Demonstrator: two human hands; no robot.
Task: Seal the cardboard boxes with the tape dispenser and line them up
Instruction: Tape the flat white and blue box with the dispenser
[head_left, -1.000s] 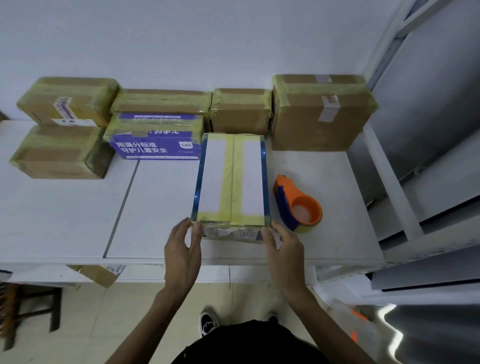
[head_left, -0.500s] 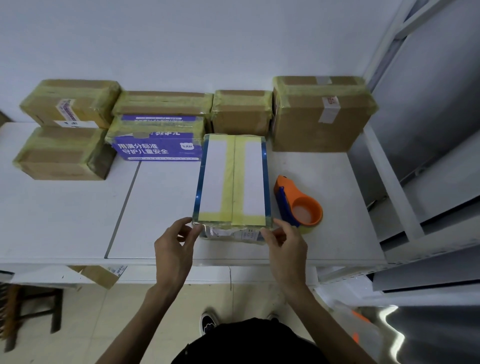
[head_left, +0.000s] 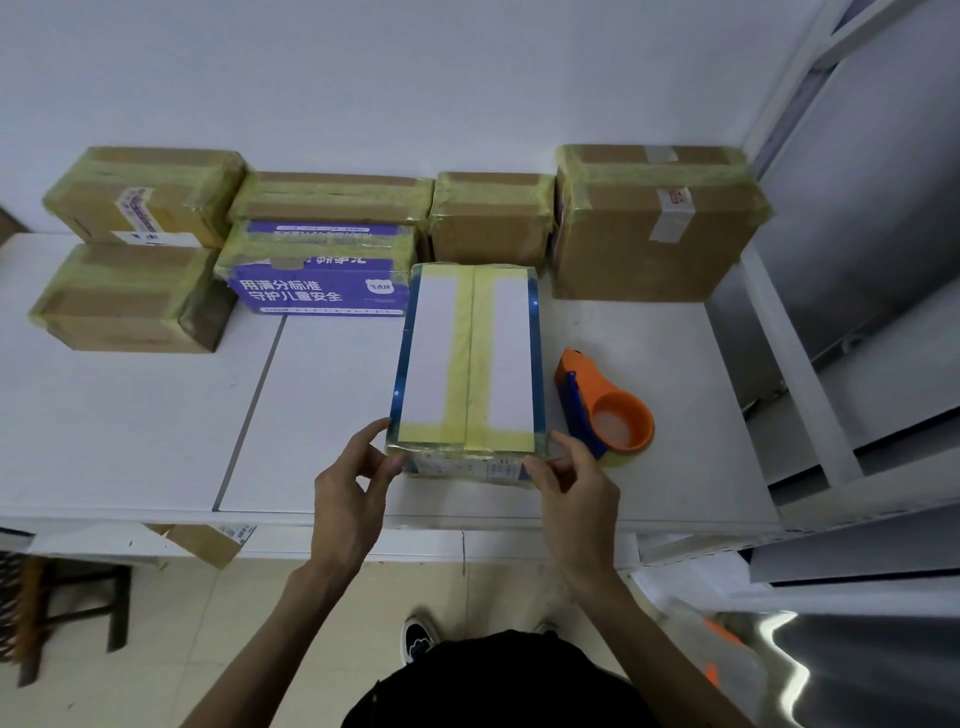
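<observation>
Centre-left, a purple printed carton reads "用满分标准 守护儿童安全". The left hand and right hand, fingers curled, pinch 2 near corners of the white-topped yellow-taped box.

The front box near the worktop's front edge has two white panels on top, split by a yellow tape stripe down the middle, with yellow bands at both ends and glossy blue borders. The tape dispenser is orange with a dark blue blade guard. Along the white worktop's back edge, brown cardboard boxes show yellowish tape wrapping, and a purple box carries white lettering.
</observation>
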